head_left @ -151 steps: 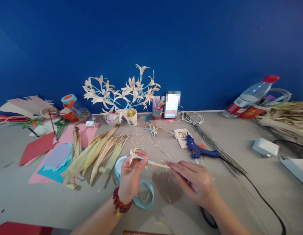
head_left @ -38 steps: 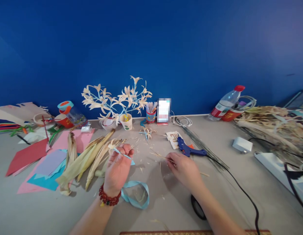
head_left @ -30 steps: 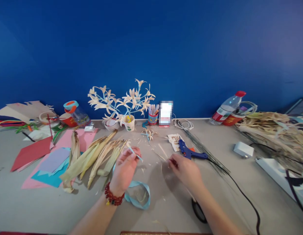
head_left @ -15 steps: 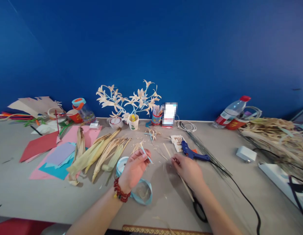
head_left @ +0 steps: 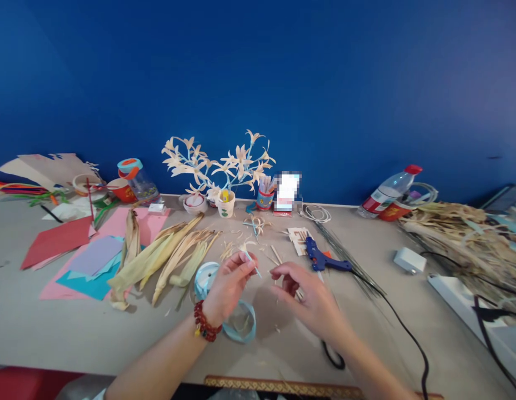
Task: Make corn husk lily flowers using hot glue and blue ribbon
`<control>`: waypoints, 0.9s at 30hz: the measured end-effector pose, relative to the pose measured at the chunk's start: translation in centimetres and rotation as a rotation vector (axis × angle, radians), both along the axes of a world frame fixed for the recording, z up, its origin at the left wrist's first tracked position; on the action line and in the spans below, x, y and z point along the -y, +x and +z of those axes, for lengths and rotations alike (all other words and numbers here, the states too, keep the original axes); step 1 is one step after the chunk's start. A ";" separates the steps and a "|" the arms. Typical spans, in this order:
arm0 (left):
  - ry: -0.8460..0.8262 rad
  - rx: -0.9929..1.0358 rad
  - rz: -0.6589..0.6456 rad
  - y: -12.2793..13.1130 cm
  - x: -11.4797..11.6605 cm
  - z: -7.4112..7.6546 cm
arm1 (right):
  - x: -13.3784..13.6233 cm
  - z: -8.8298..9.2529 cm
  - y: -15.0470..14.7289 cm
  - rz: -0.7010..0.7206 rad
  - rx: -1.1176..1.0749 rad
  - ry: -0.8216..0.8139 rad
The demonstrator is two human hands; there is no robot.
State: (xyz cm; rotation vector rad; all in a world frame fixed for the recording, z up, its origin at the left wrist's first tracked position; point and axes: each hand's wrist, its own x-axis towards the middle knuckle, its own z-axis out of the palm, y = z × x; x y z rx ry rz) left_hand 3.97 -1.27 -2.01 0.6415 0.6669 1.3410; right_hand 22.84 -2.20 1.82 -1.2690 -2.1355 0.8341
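My left hand [head_left: 233, 283], a beaded bracelet at its wrist, pinches a small husk flower [head_left: 248, 248] by its thin light-blue stem [head_left: 255, 265]. To its right, my right hand [head_left: 301, 291] hovers over the table with fingers bent and thumb apart; nothing shows between them. Beneath that hand lie thin pale strips [head_left: 276, 254], partly hidden. A black scissor handle [head_left: 333, 356] shows below the right forearm. Beside my left wrist are a roll of light-blue tape [head_left: 204, 276] and a loose light-blue ring [head_left: 250, 333]. Another husk flower [head_left: 258, 224] rests farther back.
A blue glue gun [head_left: 324, 260] with a black cord lies right of my right hand, near wires [head_left: 345, 255]. Corn husks [head_left: 153, 261] and coloured paper [head_left: 58, 241] spread leftward. Finished-looking flowers [head_left: 239, 161] stand at the back. A bottle [head_left: 386, 191] and power strip [head_left: 461, 305] are right.
My right hand has lifted off the strips on the table, moved slightly left and its fingers have parted. The left hand still holds the flower, turned slightly. The view has shifted a little.
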 end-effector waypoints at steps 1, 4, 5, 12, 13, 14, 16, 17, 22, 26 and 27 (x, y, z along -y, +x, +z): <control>0.006 -0.003 -0.003 0.1 0.1 0.0 | 0.2 0.3 -0.4 0.008 0.009 -0.010; 0.013 -0.002 -0.008 0.2 0.2 -0.2 | 0.3 0.4 -1.5 -0.001 -0.012 -0.021; 0.013 0.000 -0.010 0.2 0.3 -0.3 | 0.2 0.2 -1.8 -0.014 -0.029 -0.023; 0.054 -0.001 0.003 0.3 0.2 -0.5 | -0.5 -1.5 -2.2 -0.004 -0.251 -0.169; 0.063 -0.006 0.009 0.3 0.2 -0.5 | -0.6 -1.7 -2.1 0.005 -0.291 -0.203; 0.069 -0.015 0.013 0.3 0.2 -0.4 | -0.6 -2.0 -2.1 0.011 -0.331 -0.235; 0.072 -0.046 0.016 0.3 0.3 -0.3 | -0.7 -2.5 -2.1 0.011 -0.403 -0.283; 0.073 -0.066 0.015 0.3 0.3 -0.3 | -0.7 -2.7 -2.0 0.008 -0.433 -0.300; 0.126 -0.156 0.014 0.2 0.5 -0.6 | -0.9 -3.6 -1.9 0.027 -0.554 -0.386; 0.152 -0.178 0.020 0.2 0.4 -0.7 | -1.0 -3.6 -2.0 0.049 -0.648 -0.487; 0.158 -0.181 0.016 0.2 0.4 -0.7 | -1.0 -3.6 -2.0 0.057 -0.662 -0.500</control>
